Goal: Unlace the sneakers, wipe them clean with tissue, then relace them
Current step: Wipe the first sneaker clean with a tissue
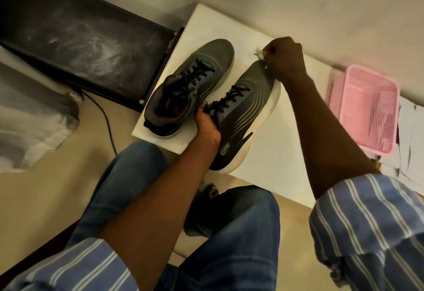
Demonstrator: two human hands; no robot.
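Observation:
Two grey-green sneakers with black laces and white soles lie on a small white table (270,153). The left sneaker (192,84) stands flat with its laces in. The right sneaker (250,107) is tilted onto its side, laces still threaded. My left hand (207,123) grips this shoe at its collar and tongue. My right hand (284,57) holds a wad of white tissue (260,54) and presses it against the toe of the tilted sneaker.
A pink plastic basket (364,107) sits on the table's right part, with white papers (410,134) beside it. A dusty black panel (75,38) leans left of the table. A black cable (105,118) and white cloth (29,125) lie on the floor.

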